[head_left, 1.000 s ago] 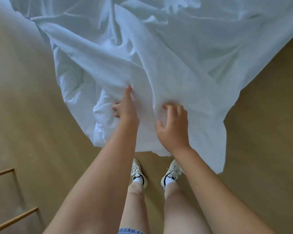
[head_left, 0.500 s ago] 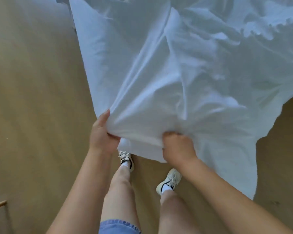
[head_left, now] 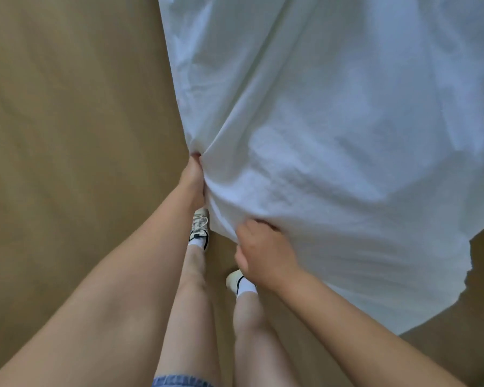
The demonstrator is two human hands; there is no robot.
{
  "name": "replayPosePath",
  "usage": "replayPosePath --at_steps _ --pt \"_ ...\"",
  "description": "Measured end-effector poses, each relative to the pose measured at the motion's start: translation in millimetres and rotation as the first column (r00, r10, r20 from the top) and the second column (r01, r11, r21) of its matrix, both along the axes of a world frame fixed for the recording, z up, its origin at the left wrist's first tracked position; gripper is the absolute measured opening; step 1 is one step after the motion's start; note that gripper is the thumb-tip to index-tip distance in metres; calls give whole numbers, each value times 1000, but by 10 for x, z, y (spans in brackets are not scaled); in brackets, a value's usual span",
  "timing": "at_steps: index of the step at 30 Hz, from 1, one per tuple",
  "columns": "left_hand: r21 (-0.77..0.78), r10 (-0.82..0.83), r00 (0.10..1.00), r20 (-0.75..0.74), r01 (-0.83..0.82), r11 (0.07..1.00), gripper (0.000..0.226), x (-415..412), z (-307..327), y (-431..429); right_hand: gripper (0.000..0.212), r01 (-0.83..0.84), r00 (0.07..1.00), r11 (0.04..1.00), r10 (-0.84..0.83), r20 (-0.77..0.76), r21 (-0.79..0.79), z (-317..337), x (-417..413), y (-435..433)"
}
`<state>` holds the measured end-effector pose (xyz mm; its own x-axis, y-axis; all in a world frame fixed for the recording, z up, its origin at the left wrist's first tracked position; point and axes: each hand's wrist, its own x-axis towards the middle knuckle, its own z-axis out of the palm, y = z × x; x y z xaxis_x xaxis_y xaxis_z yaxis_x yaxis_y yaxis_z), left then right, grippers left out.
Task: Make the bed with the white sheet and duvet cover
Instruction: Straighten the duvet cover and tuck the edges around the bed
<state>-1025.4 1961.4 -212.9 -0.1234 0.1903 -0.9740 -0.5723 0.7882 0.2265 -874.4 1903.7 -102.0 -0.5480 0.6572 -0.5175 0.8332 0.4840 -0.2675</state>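
So on the far left it's just tan floor (head_left: 67,135). The left arm (head_left: 109,289) reaches out nearly straight, forward and up the frame. The left hand (head_left: 192,180) is turned edge-on and clamped on the sheet (head_left: 333,135), right at its left border. Most of those fingers are buried in the fold, with only one fingertip poking out on top. Below that hand the left shoe (head_left: 199,227) peeks out from under the cloth, and the right shoe (head_left: 234,279) sits a bit nearer. The right arm (head_left: 361,331) comes in from the bottom right, bent. The right hand (head_left: 266,255) is knuckles-up, its fingers curled together into the sheet's lower edge and the thumb hanging loose on the left side. The sheet itself fills the whole upper right, wrinkled and pulled toward both hands, and its bottom right corner droops over the floor.
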Motion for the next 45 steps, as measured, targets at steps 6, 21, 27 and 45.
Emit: replayPosePath --at_steps 6,21,27,45 --pt "184 295 802 519 -442 878 42 267 710 388 101 96 979 908 -161 129 408 218 150 305" --pt "375 258 790 556 -516 770 43 807 1414 1321 30 491 853 500 -442 -277 714 576 605 1468" --pt "100 206 965 -161 -192 976 23 516 901 729 51 370 898 757 -440 1 539 92 430 1092" --pt "196 -14 964 -266 68 978 34 941 1311 106 70 176 960 961 -215 179 212 396 602 331"
